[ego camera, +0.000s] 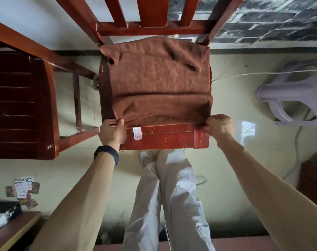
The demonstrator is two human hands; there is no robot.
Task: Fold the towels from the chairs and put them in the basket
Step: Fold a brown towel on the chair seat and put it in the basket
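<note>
A brown towel (157,82) lies spread over the seat of a red wooden chair (165,136) in front of me. A white label hangs from the towel's near edge. My left hand (112,132) pinches the towel's near left corner. My right hand (219,126) grips the near right corner at the seat's edge. The towel's far edge is rumpled, with a rolled fold at the far left corner and a crease at the far right. No basket shows in this view.
A second dark red slatted chair (21,105) stands to the left. A pale lilac plastic stool (295,98) lies at the right, with a white cable (297,142) beside it. Playing cards (23,189) lie on the floor at lower left. My legs stand just before the chair.
</note>
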